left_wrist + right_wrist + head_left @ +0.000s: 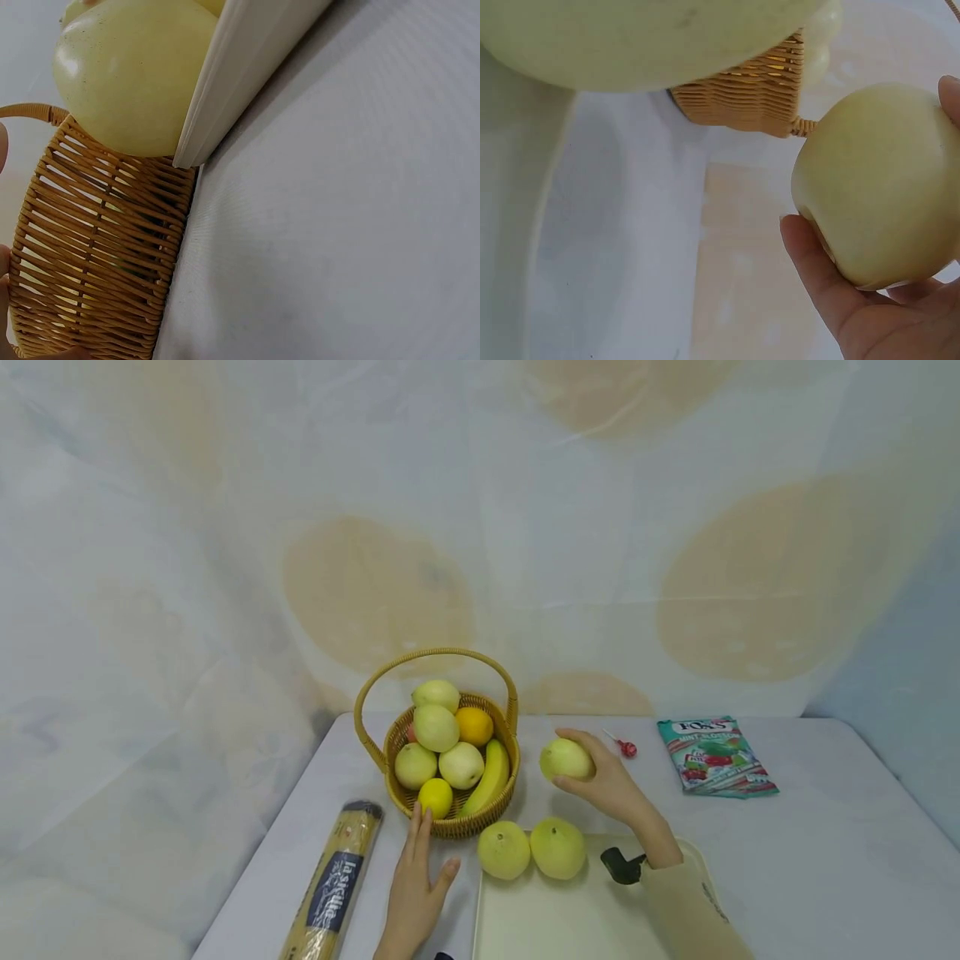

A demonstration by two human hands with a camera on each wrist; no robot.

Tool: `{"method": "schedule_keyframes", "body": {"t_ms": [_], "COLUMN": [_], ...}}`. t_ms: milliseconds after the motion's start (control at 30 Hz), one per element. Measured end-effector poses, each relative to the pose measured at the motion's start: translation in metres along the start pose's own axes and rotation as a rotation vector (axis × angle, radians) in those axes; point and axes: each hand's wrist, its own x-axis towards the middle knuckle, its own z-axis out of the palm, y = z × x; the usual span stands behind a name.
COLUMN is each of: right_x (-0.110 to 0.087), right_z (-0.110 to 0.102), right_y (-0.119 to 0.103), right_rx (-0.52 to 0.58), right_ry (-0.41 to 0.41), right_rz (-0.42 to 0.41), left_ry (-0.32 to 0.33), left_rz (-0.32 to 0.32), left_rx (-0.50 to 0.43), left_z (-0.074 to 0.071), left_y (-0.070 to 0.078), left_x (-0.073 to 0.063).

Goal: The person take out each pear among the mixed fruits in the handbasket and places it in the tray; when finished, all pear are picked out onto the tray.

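Note:
My right hand (pixel 611 783) grips a pale green, smooth round fruit (pixel 566 759) above the table, right of the wicker basket (pixel 457 831). In the right wrist view the thumb and fingers curl around this fruit (pixel 881 184). My left hand (pixel 416 893) is at the basket's front rim with fingers extended, close to a yellow lemon (pixel 435 797). Whether its fingertips touch the lemon or only the rim is unclear. Inside the basket lie several similar pale green fruits (pixel 437 728), an orange (pixel 475 727) and a banana (pixel 489 781). A reddish fruit behind them is mostly hidden.
Two larger yellow-green fruits (pixel 558 848) sit side by side at the back of a cream tray (pixel 570 922). Left of my left hand lies a pasta pack (pixel 333 885). Toward the back right are a red lollipop (pixel 627 748) and a green candy bag (pixel 717 758). The basket's tall handle (pixel 438 652) arches upward.

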Motion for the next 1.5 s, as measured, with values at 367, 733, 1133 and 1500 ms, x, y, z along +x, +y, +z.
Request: {"method": "schedule_keyframes", "body": {"t_ms": [367, 733, 1133, 1500], "right_x": [-0.010, -0.023, -0.035, -0.050], "right_z": [-0.003, -0.006, -0.008, -0.007], "right_y": [0.004, 0.013, 0.021, 0.028], "right_rx": [0.001, -0.013, -0.043, -0.064], "right_ry": [-0.005, -0.003, -0.020, -0.030], "right_rz": [0.010, 0.046, 0.048, 0.082], "left_ry": [-0.011, -0.003, -0.009, -0.010], "left_rz": [-0.014, -0.004, -0.011, -0.007], "left_rx": [-0.001, -0.002, -0.013, -0.005], "left_z": [0.000, -0.001, 0.000, 0.000], "left_y": [-0.001, 0.000, 0.000, 0.001], "left_x": [0.000, 0.000, 0.000, 0.000]}}
